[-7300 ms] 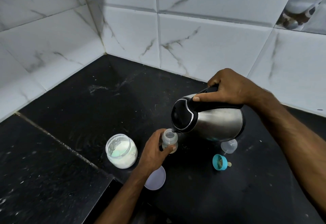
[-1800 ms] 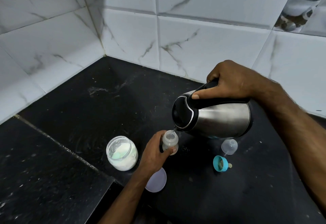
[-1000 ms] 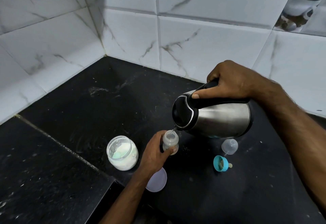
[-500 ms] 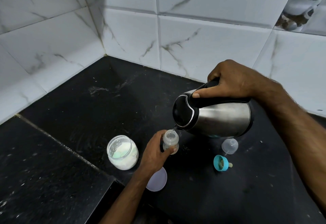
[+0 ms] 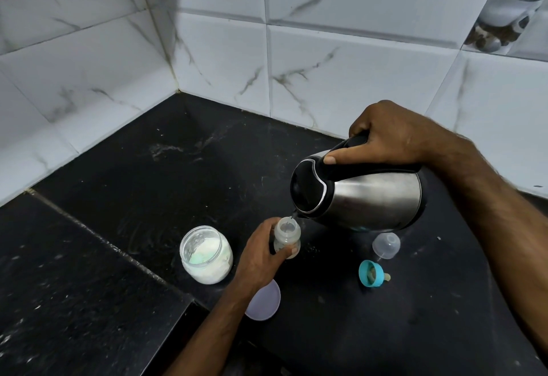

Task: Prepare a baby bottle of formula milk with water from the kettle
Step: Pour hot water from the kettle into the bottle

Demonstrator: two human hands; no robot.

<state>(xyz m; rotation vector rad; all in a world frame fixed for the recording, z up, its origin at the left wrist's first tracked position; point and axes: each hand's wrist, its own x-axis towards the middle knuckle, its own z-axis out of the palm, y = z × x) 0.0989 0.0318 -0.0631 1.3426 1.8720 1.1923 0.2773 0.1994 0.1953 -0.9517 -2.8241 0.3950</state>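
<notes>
A small clear baby bottle [image 5: 287, 235] stands upright on the black counter [image 5: 184, 186], and my left hand [image 5: 261, 252] grips its side. My right hand [image 5: 388, 135] holds the black handle of a steel kettle [image 5: 364, 197], which is tipped to the left with its spout just over the bottle's mouth. A thin stream of water runs from the spout into the bottle. An open glass jar [image 5: 206, 254] of white formula powder stands to the left of the bottle.
A clear bottle cap [image 5: 386, 245] and a teal ring with its teat [image 5: 370, 278] lie right of the bottle. A pale round lid [image 5: 265, 301] lies under my left wrist. White marble tile walls [image 5: 341, 64] meet in a corner behind.
Since 7.3 s ago the kettle has risen slightly and tipped further over the bottle. In the last second nothing has visibly moved.
</notes>
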